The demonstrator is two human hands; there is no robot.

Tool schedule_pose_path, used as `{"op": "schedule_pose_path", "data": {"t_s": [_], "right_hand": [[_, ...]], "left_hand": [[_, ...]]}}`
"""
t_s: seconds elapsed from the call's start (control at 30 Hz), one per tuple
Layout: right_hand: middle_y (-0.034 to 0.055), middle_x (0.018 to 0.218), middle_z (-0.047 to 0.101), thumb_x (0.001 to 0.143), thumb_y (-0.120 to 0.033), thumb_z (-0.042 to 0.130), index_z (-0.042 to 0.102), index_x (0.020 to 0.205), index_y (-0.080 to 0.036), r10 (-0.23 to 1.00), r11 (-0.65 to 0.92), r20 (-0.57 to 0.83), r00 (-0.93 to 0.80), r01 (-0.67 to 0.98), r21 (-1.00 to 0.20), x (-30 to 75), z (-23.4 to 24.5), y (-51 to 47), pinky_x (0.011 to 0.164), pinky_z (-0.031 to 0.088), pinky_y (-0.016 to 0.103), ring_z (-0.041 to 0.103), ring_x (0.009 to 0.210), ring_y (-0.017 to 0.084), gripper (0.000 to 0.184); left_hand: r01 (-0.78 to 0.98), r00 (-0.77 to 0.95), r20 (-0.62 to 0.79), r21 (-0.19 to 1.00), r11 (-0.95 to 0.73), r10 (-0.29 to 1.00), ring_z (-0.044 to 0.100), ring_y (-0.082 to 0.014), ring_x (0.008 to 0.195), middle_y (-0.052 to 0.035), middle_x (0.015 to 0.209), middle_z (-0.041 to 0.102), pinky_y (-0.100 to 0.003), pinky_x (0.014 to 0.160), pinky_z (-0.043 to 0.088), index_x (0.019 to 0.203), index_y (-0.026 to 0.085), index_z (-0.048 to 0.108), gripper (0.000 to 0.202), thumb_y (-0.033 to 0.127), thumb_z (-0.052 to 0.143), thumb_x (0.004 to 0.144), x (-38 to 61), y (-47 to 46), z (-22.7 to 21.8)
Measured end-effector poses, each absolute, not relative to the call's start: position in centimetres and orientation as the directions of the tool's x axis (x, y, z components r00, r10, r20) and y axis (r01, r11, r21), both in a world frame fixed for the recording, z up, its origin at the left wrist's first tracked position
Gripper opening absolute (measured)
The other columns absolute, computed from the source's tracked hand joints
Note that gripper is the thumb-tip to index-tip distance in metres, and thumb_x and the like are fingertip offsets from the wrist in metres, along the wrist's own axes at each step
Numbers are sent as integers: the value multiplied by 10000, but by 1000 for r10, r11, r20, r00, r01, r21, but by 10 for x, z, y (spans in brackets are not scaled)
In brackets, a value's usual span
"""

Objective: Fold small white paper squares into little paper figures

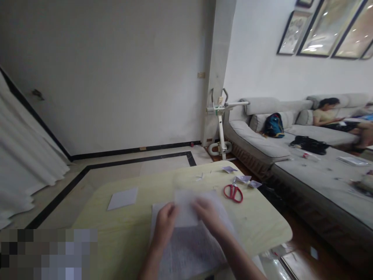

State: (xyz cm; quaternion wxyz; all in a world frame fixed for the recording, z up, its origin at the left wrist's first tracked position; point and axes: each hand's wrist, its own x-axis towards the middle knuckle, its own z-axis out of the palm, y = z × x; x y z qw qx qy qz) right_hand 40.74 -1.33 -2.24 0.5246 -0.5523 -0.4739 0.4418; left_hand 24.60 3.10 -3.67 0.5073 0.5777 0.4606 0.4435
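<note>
Both hands are over the near middle of the pale yellow table [128, 233]. My left hand [166, 218] pinches the left edge of a white sheet of paper [184, 214], its fingers closed. My right hand [206, 213] is at the sheet's right side, smeared by motion, so its grip on the paper does not show clearly. Beneath them lie larger printed sheets [189, 252] covered with faint text. To the right rest scissors with red handles [233, 193]. Small folded paper pieces [229, 169] lie around the scissors near the table's far right corner.
A white square of paper [122, 198] lies on the table's left side. Beyond the right edge stands a grey sofa [262, 144] with a backpack [274, 125] and a seated person [330, 114]. White exercise equipment [221, 128] stands behind the table.
</note>
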Motion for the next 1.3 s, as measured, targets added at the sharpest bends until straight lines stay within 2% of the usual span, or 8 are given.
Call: {"op": "schedule_pose_path", "data": {"t_s": [0.27, 0.57, 0.8, 0.9, 0.97, 1.1, 1.2, 1.3], "right_hand": [[-9, 613, 524, 798, -468, 596, 593, 667, -213, 983, 8, -1, 184, -44, -999, 414, -33, -42, 538, 376, 274, 479, 576, 168, 286], [-35, 567, 459, 753, -375, 598, 524, 607, -208, 967, 46, 32, 252, -52, -998, 427, -23, -43, 516, 298, 256, 396, 552, 143, 234], [-38, 578, 463, 765, -403, 603, 536, 632, -209, 972, 50, 32, 234, -75, -996, 426, -17, -34, 516, 290, 253, 396, 546, 142, 244], [-29, 590, 496, 771, -412, 616, 573, 650, -196, 977, 57, 40, 209, -73, -996, 425, -14, -20, 518, 303, 249, 422, 555, 143, 252], [-19, 617, 534, 774, -409, 628, 616, 680, -184, 981, 62, 48, 187, -69, -996, 424, -11, -7, 527, 320, 248, 448, 569, 144, 244], [-21, 595, 535, 767, -398, 644, 644, 686, -183, 985, 65, 52, 167, -78, -995, 418, -7, 23, 520, 325, 243, 454, 557, 141, 230], [-29, 575, 525, 767, -393, 655, 630, 674, -183, 985, 62, 43, 169, -110, -992, 416, -10, 42, 520, 329, 243, 456, 543, 135, 231], [-29, 579, 544, 777, -376, 664, 625, 687, -181, 988, 51, 26, 151, -161, -986, 415, -17, 52, 521, 340, 241, 476, 537, 134, 219]], "left_hand": [[-9, 76, -35, 999, 36, 996, 695, -297, 767, -63, 718, 746, -336, 668, 528, 715, 198, 727, 255, 432, 765, 621, 260, 6, -45], [-292, -37, -36, 956, 24, 999, 659, -172, 538, -29, 647, 738, -263, 520, 501, 716, 179, 692, 373, 537, 777, 661, 198, 30, -18], [-413, 30, -38, 910, 46, 999, 714, -262, 1026, -118, 1109, 759, -358, 833, 553, 1077, 192, 691, 577, 586, 752, 660, 187, 43, -7], [-354, 106, -56, 931, 90, 993, 742, -258, 914, -123, 1074, 766, -356, 765, 562, 1134, 189, 682, 554, 470, 792, 669, 213, 48, -9], [-284, 177, -80, 950, 129, 981, 748, -275, 786, -140, 943, 783, -352, 655, 557, 1034, 145, 730, 472, 473, 768, 697, 232, 54, -10], [-209, 232, -56, 972, 106, 971, 730, -274, 744, -72, 767, 779, -296, 585, 527, 839, 151, 760, 312, 402, 767, 654, 259, 71, -5], [-183, 242, -57, 978, 104, 969, 709, -247, 646, -44, 713, 762, -265, 496, 478, 918, 153, 749, 345, 387, 716, 667, 266, 82, -6], [-161, 230, -79, 980, 118, 970, 712, -242, 682, -49, 800, 767, -247, 477, 458, 1023, 165, 720, 393, 382, 671, 698, 266, 83, -13]]}}
